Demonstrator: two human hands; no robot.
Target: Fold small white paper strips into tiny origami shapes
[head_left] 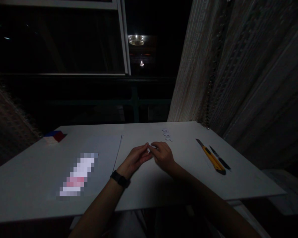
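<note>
Over the middle of the white table, my left hand and my right hand meet, fingertips close together. Between them is a small white piece that looks like paper, pinched by the fingers of both. The fingers hide most of it. A dark watch is strapped round my left wrist. Just beyond my right hand, several small white cut-out pieces with dark edges lie in a short row on the tabletop.
To the right lie a yellow utility knife, blade out, and a slim dark pen-like tool. White paper sheets lie at left, a blurred-out bright object on them. A coloured cube sits far left. Curtains flank the dark window.
</note>
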